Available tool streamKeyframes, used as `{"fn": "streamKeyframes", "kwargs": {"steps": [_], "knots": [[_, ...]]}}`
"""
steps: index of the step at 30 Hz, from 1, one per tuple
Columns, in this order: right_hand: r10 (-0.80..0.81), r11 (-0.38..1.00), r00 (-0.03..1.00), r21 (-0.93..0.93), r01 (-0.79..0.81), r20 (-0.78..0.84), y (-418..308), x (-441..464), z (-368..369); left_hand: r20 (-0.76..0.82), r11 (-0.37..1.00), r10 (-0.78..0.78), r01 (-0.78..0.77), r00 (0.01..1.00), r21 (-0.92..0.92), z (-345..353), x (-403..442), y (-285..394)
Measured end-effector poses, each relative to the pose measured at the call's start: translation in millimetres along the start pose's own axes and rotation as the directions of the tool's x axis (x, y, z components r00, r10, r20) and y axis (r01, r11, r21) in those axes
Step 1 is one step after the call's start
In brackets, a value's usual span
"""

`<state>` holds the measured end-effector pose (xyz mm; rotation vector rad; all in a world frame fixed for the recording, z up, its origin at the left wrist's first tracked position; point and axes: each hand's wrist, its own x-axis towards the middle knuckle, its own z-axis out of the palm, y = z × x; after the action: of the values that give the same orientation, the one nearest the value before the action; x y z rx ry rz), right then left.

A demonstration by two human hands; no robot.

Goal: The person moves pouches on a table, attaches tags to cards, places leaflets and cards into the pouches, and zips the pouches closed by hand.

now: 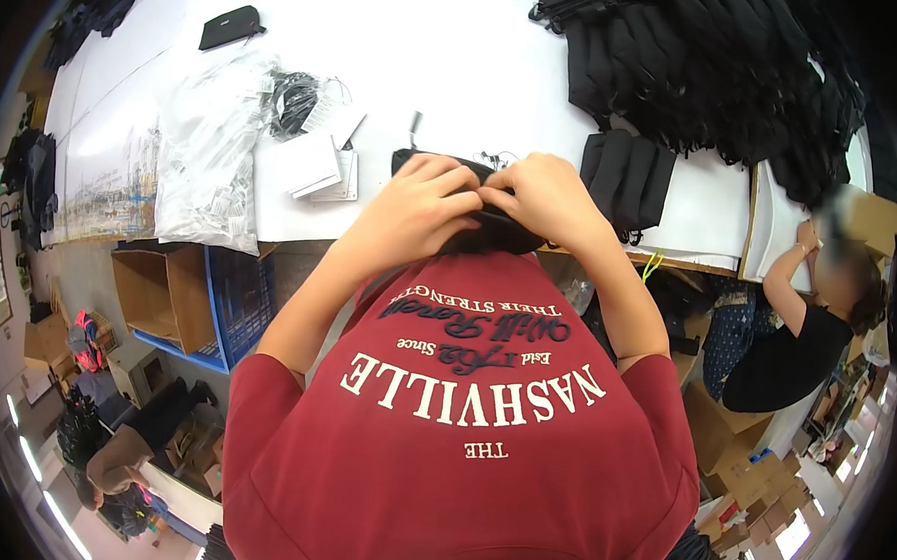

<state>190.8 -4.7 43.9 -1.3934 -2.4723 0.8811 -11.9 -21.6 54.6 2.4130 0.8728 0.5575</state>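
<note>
A black zippered pouch [491, 232] is at the table's near edge, right in front of my body. My left hand [422, 201] is closed on its left side with bent fingers. Opposite it, my right hand [547, 199] pinches the pouch's upper edge, and the fingertips of both hands nearly meet. What lies between the fingertips is too small to make out. A zipper pull [415, 128] sticks up beyond the pouch's left end. Small dark cords [492, 159] lie just past the hands.
To the left are white cards [318, 169], a bundle of black cords [294, 103], a clear plastic bag [214, 160] and another black pouch [229, 28]. Black pouches [628, 178] and a large black pile [698, 71] lie right. A co-worker [796, 335] is at the right.
</note>
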Motion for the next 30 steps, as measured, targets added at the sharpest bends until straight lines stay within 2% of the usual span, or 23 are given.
{"fn": "streamKeyframes", "kwargs": {"steps": [3, 4, 7, 8, 9, 10, 11, 12, 13, 15, 16, 17, 18, 21, 22, 24, 28, 30], "knots": [[0.148, 0.96, 0.987, 0.229, -0.16, 0.065, -4.4, -7.0, -9.5, 0.115, 0.995, -0.068, 0.077, 0.991, -0.068, 3.5, -1.2, -11.4], [0.163, 0.929, 0.975, 0.308, -0.204, 0.154, -7.5, -12.3, -20.8, 0.149, 0.99, -0.093, 0.108, 0.984, -0.095, 4.4, -0.3, -17.1], [0.224, 0.924, 0.929, 0.24, -0.299, 0.296, -13.6, -27.5, -32.7, 0.126, 0.938, -0.112, 0.147, 0.986, -0.314, 10.7, 6.3, -33.2], [0.213, 0.922, 0.956, 0.281, -0.265, 0.202, -7.0, -35.6, -21.7, 0.076, 0.858, -0.154, 0.172, 0.985, -0.485, 18.0, 11.5, -43.7], [0.195, 0.938, 0.974, 0.267, -0.219, 0.114, -0.7, -43.6, -14.8, 0.05, 0.686, -0.316, 0.265, 0.947, -0.678, 33.0, 14.7, -60.5], [0.177, 0.953, 0.984, 0.248, -0.177, 0.024, 5.3, -51.7, -9.5, 0.011, 0.449, -0.471, 0.251, 0.882, -0.858, 45.8, 21.4, -81.7], [0.157, 0.965, 0.985, 0.224, -0.138, -0.066, 9.5, -60.2, -7.9, -0.166, 0.512, -0.544, 0.169, 0.822, -0.842, 58.9, 32.2, -103.8], [0.243, 0.933, 0.968, 0.29, -0.214, -0.069, 10.8, -69.3, -13.3, -0.22, 0.501, -0.662, 0.204, 0.717, -0.841, 78.6, 43.0, -125.8], [0.335, 0.902, 0.939, 0.315, -0.297, -0.073, 12.0, -78.5, -20.2, -0.141, 0.58, -0.633, 0.346, 0.761, -0.737, 104.1, 47.2, -145.8], [0.444, 0.88, 0.873, 0.283, -0.382, -0.204, 24.4, -100.4, -22.9, 0.02, 0.717, -0.594, 0.54, 0.804, -0.44, 151.7, 50.6, -173.4], [0.508, 0.854, 0.822, 0.276, -0.441, -0.257, 27.3, -109.8, -23.7, 0.147, 0.792, -0.556, 0.576, 0.818, -0.205, 165.5, 49.9, -169.7], [0.566, 0.822, 0.764, 0.273, -0.499, -0.31, 29.3, -118.8, -23.3, 0.276, 0.837, -0.535, 0.546, 0.799, 0.041, 179.1, 48.6, -166.2], [0.601, 0.799, 0.71, 0.295, -0.524, -0.367, 31.8, -127.3, -20.1, 0.304, 0.819, -0.574, 0.541, 0.76, 0.192, 181.4, 49.1, -153.6], [0.66, 0.751, 0.632, 0.333, -0.571, -0.405, 38.5, -145.2, -9.9, 0.212, 0.826, -0.56, 0.519, 0.801, 0.222, 179.3, 39.3, -139.7], [0.681, 0.733, 0.617, 0.362, -0.576, -0.395, 38.0, -148.4, -5.2, 0.151, 0.824, -0.563, 0.538, 0.812, 0.179, 181.5, 31.4, -140.6], [0.71, 0.703, 0.596, 0.414, -0.578, -0.374, 36.7, -148.7, 2.9, 0.165, 0.837, -0.547, 0.529, 0.821, 0.142, 173.0, 14.4, -141.3], [0.68, 0.73, 0.656, 0.381, -0.567, -0.328, 38.2, -139.8, 14.9, 0.175, 0.864, -0.497, 0.464, 0.85, 0.198, 167.9, -31.9, -142.3], [0.582, 0.813, 0.715, 0.304, -0.497, -0.388, 32.7, -124.6, 15.4, 0.12, 0.879, -0.472, 0.456, 0.874, 0.135, 170.5, -45.4, -144.8]]}}
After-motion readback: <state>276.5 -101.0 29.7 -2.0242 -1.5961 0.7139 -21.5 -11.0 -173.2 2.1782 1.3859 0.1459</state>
